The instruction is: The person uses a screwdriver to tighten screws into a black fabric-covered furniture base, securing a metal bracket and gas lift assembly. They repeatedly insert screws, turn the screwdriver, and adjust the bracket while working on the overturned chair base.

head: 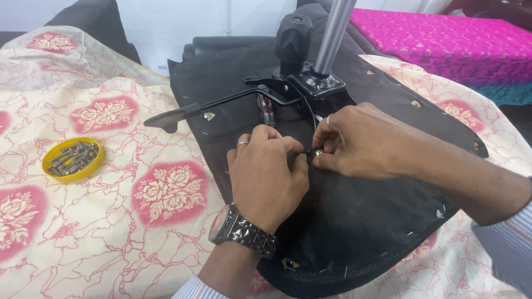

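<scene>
Floral bedsheet [111,232] carries the upturned chair seat [360,221]. I see my left hand [266,177] and right hand [354,144] pinching one small bolt [317,153] against its underside. Risk: fingertip slip drops the bolt into the fabric folds.

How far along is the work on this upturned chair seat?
Done: mechanism plate with lever and column sits on the seat underside. In hand: left hand and right hand pinch a small metal fastener. Left: screws wait in the yellow lid.
</scene>
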